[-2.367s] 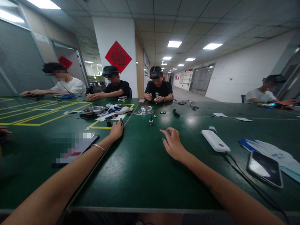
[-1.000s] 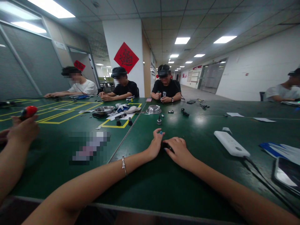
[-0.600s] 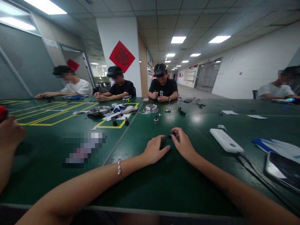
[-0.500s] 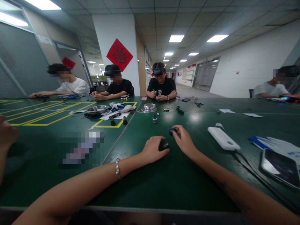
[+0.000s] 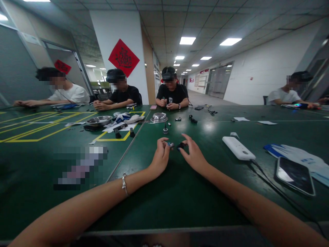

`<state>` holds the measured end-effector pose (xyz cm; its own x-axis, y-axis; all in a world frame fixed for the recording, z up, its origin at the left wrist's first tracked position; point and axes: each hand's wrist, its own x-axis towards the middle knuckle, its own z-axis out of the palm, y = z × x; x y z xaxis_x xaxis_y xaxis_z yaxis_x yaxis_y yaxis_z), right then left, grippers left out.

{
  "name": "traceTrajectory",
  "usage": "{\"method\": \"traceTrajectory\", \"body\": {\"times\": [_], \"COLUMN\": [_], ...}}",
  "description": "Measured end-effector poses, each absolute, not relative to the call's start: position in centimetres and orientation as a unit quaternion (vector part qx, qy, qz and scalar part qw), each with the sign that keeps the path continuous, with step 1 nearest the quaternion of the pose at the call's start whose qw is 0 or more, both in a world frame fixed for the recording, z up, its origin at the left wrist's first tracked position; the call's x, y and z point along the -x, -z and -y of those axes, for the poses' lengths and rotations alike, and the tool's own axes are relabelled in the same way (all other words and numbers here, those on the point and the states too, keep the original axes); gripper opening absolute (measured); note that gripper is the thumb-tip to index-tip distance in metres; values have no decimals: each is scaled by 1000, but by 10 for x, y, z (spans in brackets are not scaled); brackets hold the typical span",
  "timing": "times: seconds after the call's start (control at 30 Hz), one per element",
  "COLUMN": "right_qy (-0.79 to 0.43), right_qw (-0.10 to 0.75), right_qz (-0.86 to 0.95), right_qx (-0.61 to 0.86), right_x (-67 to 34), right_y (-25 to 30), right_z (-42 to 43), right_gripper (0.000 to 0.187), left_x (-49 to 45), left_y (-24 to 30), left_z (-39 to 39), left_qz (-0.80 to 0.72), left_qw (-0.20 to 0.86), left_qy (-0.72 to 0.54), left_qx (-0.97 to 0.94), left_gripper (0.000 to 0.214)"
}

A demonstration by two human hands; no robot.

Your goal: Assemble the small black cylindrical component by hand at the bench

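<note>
My left hand [image 5: 161, 156] pinches a small silvery-grey cylindrical part [image 5: 171, 145] between thumb and fingers, just above the green table. Close by on the right, my right hand [image 5: 192, 152] grips a small black round part [image 5: 181, 145] with thumb and fingertips. The two parts face each other with a narrow gap between them. Their exact kind is too small to make out. Beyond my hands, a small metal-and-black piece [image 5: 165, 129] stands upright on the table, in front of an upturned shiny metal bowl [image 5: 158, 117].
A white power bank [image 5: 238, 148] with a black cable, a phone [image 5: 295, 175] and a blue-white glove [image 5: 295, 154] lie at right. Two black cone-shaped parts [image 5: 132, 132], a metal dish [image 5: 99, 120] and gloves [image 5: 125, 117] are at left. Several people sit around the table.
My left hand has picked the silvery-grey part up off the table and raised it. My right hand has brought the black part close to it. The view has shifted slightly right.
</note>
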<state>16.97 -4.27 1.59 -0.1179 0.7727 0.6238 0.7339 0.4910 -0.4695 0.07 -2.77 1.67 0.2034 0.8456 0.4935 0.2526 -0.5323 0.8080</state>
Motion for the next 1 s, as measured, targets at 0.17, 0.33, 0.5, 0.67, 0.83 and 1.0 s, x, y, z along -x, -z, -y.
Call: {"method": "traceTrajectory", "body": {"times": [0.17,0.33,0.5,0.67,0.83,1.0], "right_qy": [-21,-157,-52,25,52,36], "right_qw": [475,292,359,346,349,467], "right_qz": [738,805,800,851,859,778], "right_qx": [479,492,479,395,371,419], "right_x": [-169,-170,-171,-169,-168,-172], "right_y": [-19,-10,-16,-35,-40,-39], "right_z": [43,44,47,56,60,57], "right_gripper": [63,74,82,43,27,32], "left_x": [-1,-2,-2,-4,-4,-1], "left_y": [-15,-13,-12,-14,-15,-17], "left_z": [25,22,24,33,36,34], "left_qz": [-385,-381,-376,-360,-324,-338], "left_qw": [370,444,427,384,362,262], "left_qy": [-544,-545,-519,-465,-461,-471], "left_qx": [-647,-601,-639,-712,-742,-771], "left_gripper": [16,16,14,16,20,43]}}
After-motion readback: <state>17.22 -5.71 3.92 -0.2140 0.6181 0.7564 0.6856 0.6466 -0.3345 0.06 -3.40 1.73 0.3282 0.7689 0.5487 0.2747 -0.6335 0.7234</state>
